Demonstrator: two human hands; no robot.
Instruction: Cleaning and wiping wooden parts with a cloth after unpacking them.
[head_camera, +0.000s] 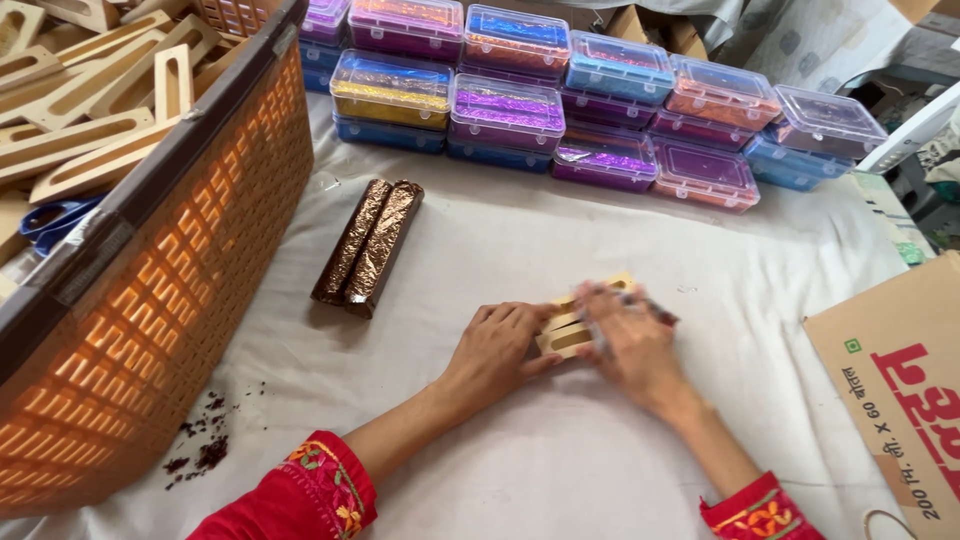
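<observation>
Slotted frame (575, 330) under hands – pale wood, matt, smooth-cut. Two wrapped bars (368, 247) – crinkled brown-bronze foil, glossy. Stacked boxes (505, 105) – clear plastic lids, shiny metallic foil inside. Basket (190, 290) – orange plastic lattice, dark rim. Table cover (520, 250) – white cloth, matt, slightly wrinkled. Carton (900, 380) – brown cardboard, dull. Sleeves (320, 495) – red embroidered fabric.

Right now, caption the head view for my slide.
Both hands, left hand and right hand, press a slotted wooden frame onto white cloth.

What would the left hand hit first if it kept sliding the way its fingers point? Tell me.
The left hand points up and right, already touching the slotted wooden frame. Straight on, its fingers would likely meet the right hand pressing on that frame.
</observation>
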